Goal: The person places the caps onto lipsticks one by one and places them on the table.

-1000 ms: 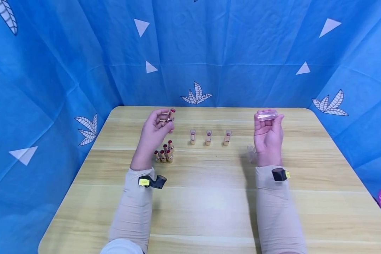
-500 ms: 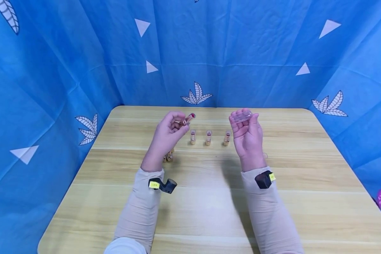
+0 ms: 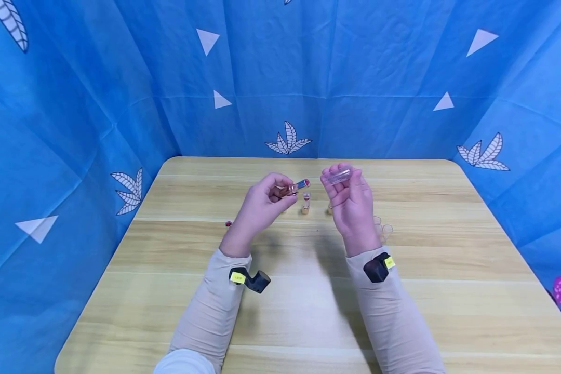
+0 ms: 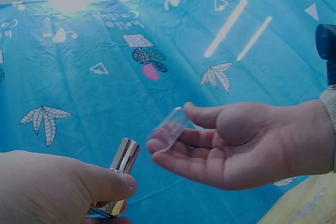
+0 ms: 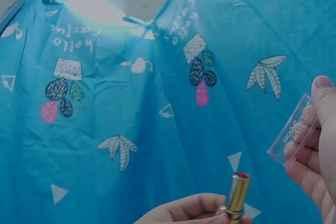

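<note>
From the head view, we look down on a wood-grain counter (image 3: 308, 322), with both hands raised over its far half. The left hand (image 3: 261, 206) pinches an uncapped lipstick (image 3: 290, 190) between thumb and fingers, the red end turned toward a clear cap (image 3: 339, 176). The right hand (image 3: 352, 208), palm up, holds that cap across its fingers with the thumb against it. The two parts are near each other but apart. Beyond them, we see a capped lipstick (image 3: 306, 203) standing upright; a gold base (image 3: 329, 209) shows beside the right hand, a red lipstick tip (image 3: 228, 224) beside the left forearm, and other clear caps (image 3: 388, 228) just beside the right wrist.

In the left wrist view, we find the lipstick tilted, the left thumb pressed along its shiny tube. The cap slants across the gap, pinched between the right thumb and bent fingers.

In the right wrist view, we can read "avocado" on the cap, and the red tip shows at the top of the golden tube. We cannot tell which end of the cap is open.

We judge the step in hand to be capping this lipstick, short of contact. The next move likely calls for lining the cap's opening up with the tube and pushing straight, so that the rim does not smear the red tip.
</note>
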Tool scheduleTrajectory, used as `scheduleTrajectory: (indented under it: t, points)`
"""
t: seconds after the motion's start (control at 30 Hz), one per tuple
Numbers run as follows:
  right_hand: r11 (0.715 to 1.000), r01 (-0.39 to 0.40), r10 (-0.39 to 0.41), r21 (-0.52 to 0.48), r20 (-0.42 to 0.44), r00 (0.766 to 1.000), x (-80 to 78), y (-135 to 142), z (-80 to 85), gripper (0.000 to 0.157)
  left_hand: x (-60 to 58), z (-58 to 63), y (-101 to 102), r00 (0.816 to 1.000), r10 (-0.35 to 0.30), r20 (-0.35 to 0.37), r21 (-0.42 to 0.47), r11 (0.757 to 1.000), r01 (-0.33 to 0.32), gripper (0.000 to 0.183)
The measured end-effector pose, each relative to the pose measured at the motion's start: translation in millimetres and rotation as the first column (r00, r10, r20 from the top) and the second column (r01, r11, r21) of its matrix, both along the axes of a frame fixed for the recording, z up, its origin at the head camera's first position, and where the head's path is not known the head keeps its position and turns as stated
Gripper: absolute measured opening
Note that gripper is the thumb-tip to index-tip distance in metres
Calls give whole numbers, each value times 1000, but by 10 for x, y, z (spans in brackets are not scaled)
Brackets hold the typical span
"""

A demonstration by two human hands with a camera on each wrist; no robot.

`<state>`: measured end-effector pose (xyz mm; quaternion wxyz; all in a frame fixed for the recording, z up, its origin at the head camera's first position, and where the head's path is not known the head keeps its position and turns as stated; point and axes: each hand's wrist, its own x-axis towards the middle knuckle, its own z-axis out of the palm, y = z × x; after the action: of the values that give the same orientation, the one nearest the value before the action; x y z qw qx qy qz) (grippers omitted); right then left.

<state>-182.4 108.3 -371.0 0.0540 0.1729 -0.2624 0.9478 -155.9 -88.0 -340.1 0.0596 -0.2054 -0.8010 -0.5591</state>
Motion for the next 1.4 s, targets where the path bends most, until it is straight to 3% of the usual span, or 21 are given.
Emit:
scheduleTrajectory:
  t: [0.13, 0.27, 0.77, 1.4]
  points:
    - [999, 3, -2, 50, -23, 1000, 25, -54, 7, 33, -28, -58, 35, 1000, 1, 11, -16, 1000, -1, 25]
    - [997, -6, 9, 74, -38, 999, 42, -83, 9, 32, -122, -190, 39, 1000, -9, 22, -8, 1000, 9, 26]
    - [982, 6, 4, 190, -51, 999, 84, -194, -8, 31, -114, -183, 69, 999, -32, -14, 12, 999, 32, 26]
    - [972, 16, 4, 234, -82, 997, 90, -266, -63, 30, -121, -201, 86, 1000, 16, -22, 18, 1000, -16, 30]
